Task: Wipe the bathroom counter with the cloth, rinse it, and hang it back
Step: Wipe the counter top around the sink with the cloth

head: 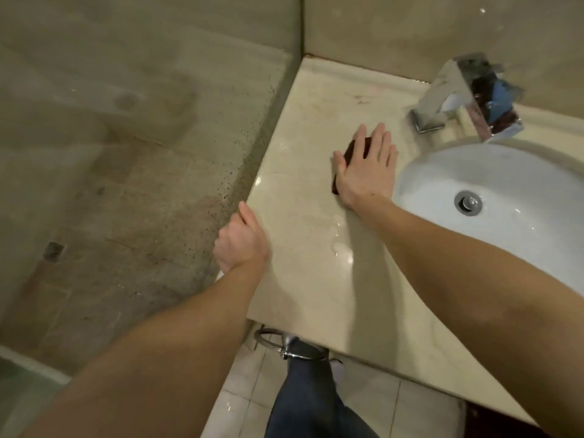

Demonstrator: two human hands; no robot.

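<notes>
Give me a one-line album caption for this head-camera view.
Right hand presses a dark cloth flat on the beige counter beside the white sink; left hand grips the counter's edge.

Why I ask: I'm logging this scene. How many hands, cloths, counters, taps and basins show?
Hands: 2 (left hand grips the counter edge, right hand presses the cloth)
Cloth: 1
Counter: 1
Tap: 1
Basin: 1
Total: 6
</notes>
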